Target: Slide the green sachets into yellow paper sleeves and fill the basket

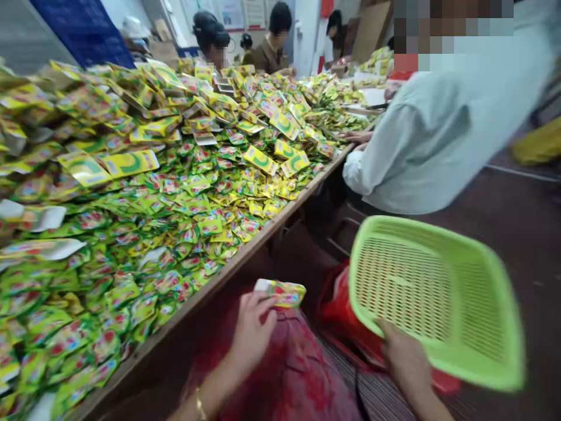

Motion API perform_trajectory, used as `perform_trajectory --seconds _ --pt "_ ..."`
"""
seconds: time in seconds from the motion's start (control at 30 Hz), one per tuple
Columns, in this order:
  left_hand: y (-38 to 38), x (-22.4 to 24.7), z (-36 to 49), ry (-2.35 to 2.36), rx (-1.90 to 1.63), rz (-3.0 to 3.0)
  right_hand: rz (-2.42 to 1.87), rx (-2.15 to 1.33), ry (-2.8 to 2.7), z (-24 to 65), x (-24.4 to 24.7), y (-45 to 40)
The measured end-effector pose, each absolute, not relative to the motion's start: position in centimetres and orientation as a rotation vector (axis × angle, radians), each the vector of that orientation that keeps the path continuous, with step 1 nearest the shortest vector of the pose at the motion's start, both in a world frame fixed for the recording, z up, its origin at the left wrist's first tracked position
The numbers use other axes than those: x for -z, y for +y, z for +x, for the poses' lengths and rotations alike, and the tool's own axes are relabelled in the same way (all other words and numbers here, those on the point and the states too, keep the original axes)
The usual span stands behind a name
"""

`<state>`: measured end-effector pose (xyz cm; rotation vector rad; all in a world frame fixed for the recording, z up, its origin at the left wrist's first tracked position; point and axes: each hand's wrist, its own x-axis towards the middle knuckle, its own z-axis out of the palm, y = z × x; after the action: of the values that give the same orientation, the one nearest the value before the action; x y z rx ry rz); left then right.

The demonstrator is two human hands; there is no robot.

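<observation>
My left hand (256, 321) is closed around a small printed carton (288, 293), yellow and red with a white end, held above my lap. My right hand (403, 354) grips the near rim of a light green plastic basket (407, 286). The basket is tilted, and its slotted inside shows nothing lying in it. To the left, a table is heaped with small green and yellow sachets (170, 193). Flat yellow cartons (131, 164) are strewn over and behind the sachets.
A wooden table edge (210, 280) runs diagonally between the heap and me. At right sits a person in a pale shirt (421, 140), one hand at the table edge. Several people are behind the heap. A red bag (342, 298) stands beneath the basket.
</observation>
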<state>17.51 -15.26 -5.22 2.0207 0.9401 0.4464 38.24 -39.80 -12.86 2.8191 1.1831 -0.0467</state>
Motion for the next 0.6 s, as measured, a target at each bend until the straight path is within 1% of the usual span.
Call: perform_trajectory --seconds 0.07,0.13,0.23,0.4,0.5,0.57,0.6 --pt "-15.0 4.9 16.0 0.958 -0.524 2.036 2.766 0.371 1.059 36.7 9.9 -37.6" --pt "-15.1 4.6 14.7 0.958 -0.566 2.048 2.752 0.436 0.99 36.0 8.0 -36.3" --pt "-15.3 4.5 13.2 0.97 -0.587 2.052 2.749 0.443 0.94 35.4 7.1 -36.2" --pt "-15.4 5.3 12.2 1.006 -0.611 2.027 2.752 0.466 0.895 33.3 7.6 -37.7" --pt "-15.5 5.8 12.9 0.964 -0.546 2.03 2.762 0.508 0.944 31.8 7.6 -38.6" --pt "-15.5 5.8 13.7 0.931 -0.455 2.021 2.854 0.409 1.162 31.9 7.4 -40.0" --pt "-15.5 5.7 14.1 0.918 -0.416 2.013 2.963 0.267 1.29 32.5 7.2 -41.1"
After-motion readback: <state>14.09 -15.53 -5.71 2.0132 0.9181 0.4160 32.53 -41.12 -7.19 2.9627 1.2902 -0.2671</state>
